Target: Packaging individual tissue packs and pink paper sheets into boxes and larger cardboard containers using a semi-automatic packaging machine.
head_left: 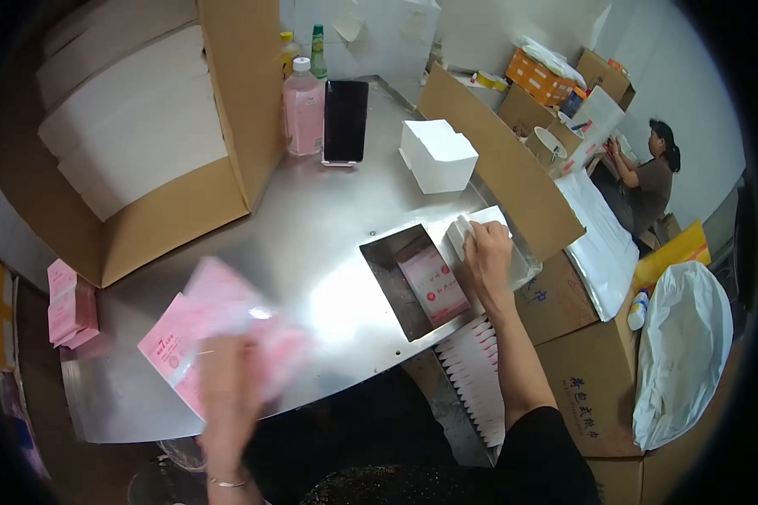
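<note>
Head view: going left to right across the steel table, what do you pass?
Stack of pink packets at the left edge → left hand on loose pink packets → pink packet in the table's cut-out → right hand on a white box → brown cardboard carton.

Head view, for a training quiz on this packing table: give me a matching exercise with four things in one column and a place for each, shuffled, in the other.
Things:
1. Pink drink bottle
2. White box
3. Pink packet
4. Stack of pink packets

Places:
A. In the rectangular opening of the metal table
B. Off the table's left edge
C. Beside the black phone, at the far edge
D. On the table beyond the right hand

Pairs: 1-C, 2-D, 3-A, 4-B
</note>
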